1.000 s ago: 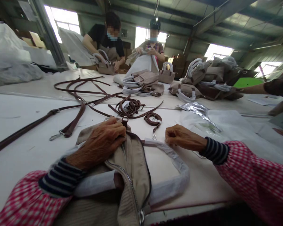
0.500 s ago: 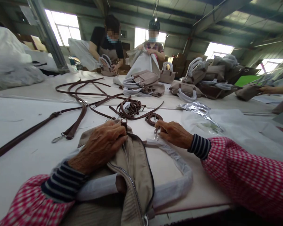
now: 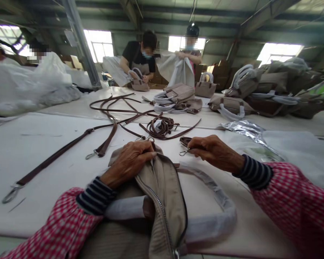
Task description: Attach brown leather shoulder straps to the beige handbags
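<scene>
A taupe handbag [image 3: 167,187] lies in front of me with its zip open. My left hand [image 3: 131,160] grips the bag's far end, the thumb by a small metal ring [image 3: 151,139]. One bag handle [image 3: 216,223], wrapped in white paper, spreads out to the right; the other wrapped handle [image 3: 126,207] is partly under my left forearm. My right hand [image 3: 214,151] pinches a coiled brown strap [image 3: 185,140] just above the table. From the strap, a silver snap hook [image 3: 183,153] sticks out to the left of my fingers.
Long brown straps [image 3: 112,135] sprawl over the white table [image 3: 56,154], beside another coiled strap [image 3: 162,126]. Further back are stacked handbags [image 3: 178,95] and a larger heap [image 3: 270,90]. Silver foil [image 3: 245,127] and plastic sheeting lie right. Two people [image 3: 139,57] handle things across the table.
My right hand has picked up the small coiled strap from the table. My left hand stays on the bag's end. The view has swung a little to the left.
</scene>
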A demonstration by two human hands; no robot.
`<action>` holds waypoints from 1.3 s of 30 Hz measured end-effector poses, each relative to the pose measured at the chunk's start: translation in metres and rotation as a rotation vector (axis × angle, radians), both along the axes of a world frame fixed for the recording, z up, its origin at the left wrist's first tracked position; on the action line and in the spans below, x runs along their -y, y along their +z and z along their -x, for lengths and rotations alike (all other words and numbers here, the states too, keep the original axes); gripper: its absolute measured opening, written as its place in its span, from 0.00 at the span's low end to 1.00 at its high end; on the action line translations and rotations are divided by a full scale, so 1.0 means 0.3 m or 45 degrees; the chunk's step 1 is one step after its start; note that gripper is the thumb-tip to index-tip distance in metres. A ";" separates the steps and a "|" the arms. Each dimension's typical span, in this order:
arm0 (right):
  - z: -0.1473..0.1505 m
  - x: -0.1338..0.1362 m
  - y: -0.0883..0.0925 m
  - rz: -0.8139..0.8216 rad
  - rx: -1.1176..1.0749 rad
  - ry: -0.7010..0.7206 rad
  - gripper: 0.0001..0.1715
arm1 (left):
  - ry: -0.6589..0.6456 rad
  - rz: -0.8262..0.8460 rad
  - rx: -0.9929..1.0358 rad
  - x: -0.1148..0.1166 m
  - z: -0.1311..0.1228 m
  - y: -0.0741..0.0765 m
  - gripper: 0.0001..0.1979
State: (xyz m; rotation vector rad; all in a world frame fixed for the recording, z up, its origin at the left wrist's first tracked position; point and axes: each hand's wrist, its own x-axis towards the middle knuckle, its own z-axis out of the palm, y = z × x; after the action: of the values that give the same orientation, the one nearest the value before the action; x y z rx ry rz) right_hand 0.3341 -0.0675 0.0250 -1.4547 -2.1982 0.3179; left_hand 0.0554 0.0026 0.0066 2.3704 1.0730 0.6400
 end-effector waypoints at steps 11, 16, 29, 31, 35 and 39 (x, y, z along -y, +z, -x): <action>0.264 -0.004 0.067 0.153 0.475 0.133 0.08 | 0.066 -0.002 0.034 0.009 -0.003 -0.009 0.10; 0.266 -0.031 0.063 0.191 0.515 0.103 0.08 | 0.042 -0.065 0.009 0.007 -0.005 -0.017 0.10; 0.281 -0.064 0.055 0.247 0.497 0.131 0.07 | -0.028 -0.133 -0.035 0.009 -0.002 -0.027 0.11; 0.283 -0.075 0.049 0.246 0.493 0.139 0.07 | -0.031 -0.136 -0.044 0.010 -0.002 -0.023 0.11; 0.288 -0.095 0.039 0.250 0.468 0.160 0.07 | -0.054 -0.131 -0.074 0.012 0.001 -0.011 0.12; 0.283 -0.100 0.032 0.284 0.408 0.179 0.07 | -0.144 -0.104 -0.093 0.020 0.007 0.003 0.07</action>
State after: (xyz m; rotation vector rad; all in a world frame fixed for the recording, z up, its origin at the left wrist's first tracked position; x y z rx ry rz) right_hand 0.2491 -0.0374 0.0345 -1.5606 -2.5992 0.4133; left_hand 0.0533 -0.0034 0.0074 2.5218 0.9514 0.5705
